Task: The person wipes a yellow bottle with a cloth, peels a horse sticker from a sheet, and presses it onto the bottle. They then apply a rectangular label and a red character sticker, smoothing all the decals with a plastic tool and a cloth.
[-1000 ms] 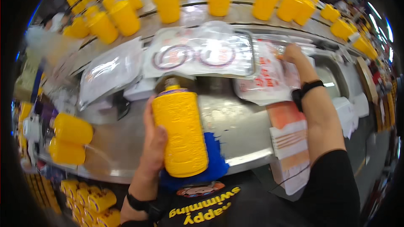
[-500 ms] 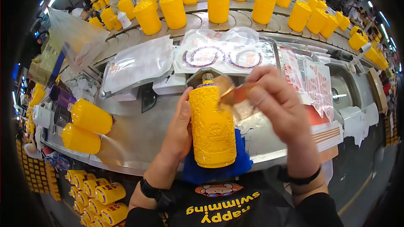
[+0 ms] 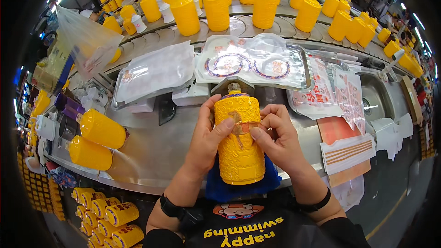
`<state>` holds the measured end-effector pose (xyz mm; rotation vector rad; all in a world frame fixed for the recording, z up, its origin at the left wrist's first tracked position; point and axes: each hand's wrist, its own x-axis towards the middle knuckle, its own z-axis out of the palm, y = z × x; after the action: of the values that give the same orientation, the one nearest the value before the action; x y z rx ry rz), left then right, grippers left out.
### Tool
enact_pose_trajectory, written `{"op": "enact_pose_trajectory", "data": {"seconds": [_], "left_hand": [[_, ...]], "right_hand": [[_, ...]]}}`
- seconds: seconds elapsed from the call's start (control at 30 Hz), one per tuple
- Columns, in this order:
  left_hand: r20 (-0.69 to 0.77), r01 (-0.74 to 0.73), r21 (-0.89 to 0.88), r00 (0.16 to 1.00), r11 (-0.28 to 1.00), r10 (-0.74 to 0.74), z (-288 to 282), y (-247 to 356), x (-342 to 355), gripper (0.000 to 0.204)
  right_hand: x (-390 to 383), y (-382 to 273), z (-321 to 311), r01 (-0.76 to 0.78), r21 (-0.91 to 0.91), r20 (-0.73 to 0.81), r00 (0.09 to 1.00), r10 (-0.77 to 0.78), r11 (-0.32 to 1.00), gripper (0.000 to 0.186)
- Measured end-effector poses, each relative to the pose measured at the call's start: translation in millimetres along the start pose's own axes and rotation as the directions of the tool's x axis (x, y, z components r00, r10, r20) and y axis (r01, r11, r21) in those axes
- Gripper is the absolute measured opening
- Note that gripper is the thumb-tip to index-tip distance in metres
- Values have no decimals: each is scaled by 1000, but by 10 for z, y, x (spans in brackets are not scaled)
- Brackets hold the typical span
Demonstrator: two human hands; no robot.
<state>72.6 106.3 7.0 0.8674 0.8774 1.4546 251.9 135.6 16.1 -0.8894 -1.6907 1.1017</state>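
Note:
A yellow embossed bottle [image 3: 240, 163] with a clear neck and a blue patterned band at its shoulder leans upright over a blue cloth [image 3: 217, 187]. My left hand [image 3: 206, 140] wraps its left side, the thumb lying on the front. Against the bottle's upper front lies a thin, copper-brown decal film [image 3: 243, 128]. My right hand [image 3: 281, 140] pinches the film's right end between thumb and fingers, at the bottle's right side. Part of the film is hidden under my fingers.
Two yellow bottles [image 3: 102, 128] lie at the left of the metal worktop. Decal sheets [image 3: 250, 59] cover trays at the back, before a curved conveyor [image 3: 239, 24] carrying several bottles. To the right are a striped decal sheet [image 3: 349, 154] and a sink [image 3: 374, 98]. Stacked bottles [image 3: 110, 213] stand lower left.
My right hand has come down and left, bringing the film onto the bottle's front. My left thumb has moved over the front. Bottles on the conveyor have shifted right.

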Motion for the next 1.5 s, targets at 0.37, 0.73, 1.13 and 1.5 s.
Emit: {"op": "enact_pose_trajectory", "data": {"seconds": [0.37,0.73,1.13,1.5], "left_hand": [[62,-28,133,998,991,20,-36,-17,-10,86],[115,26,66,993,997,-33,-89,2,33,89],[126,29,1,992,1000,-29,-92,-21,3,89],[115,-3,67,993,998,-4,-92,-73,2,94]], "right_hand": [[-16,105,-81,-195,305,126,979,163,932,19],[-38,151,-121,-194,276,153,976,157,941,19],[9,213,-31,-151,260,100,987,129,954,30],[0,377,-5,-181,402,107,983,150,897,30]]}}
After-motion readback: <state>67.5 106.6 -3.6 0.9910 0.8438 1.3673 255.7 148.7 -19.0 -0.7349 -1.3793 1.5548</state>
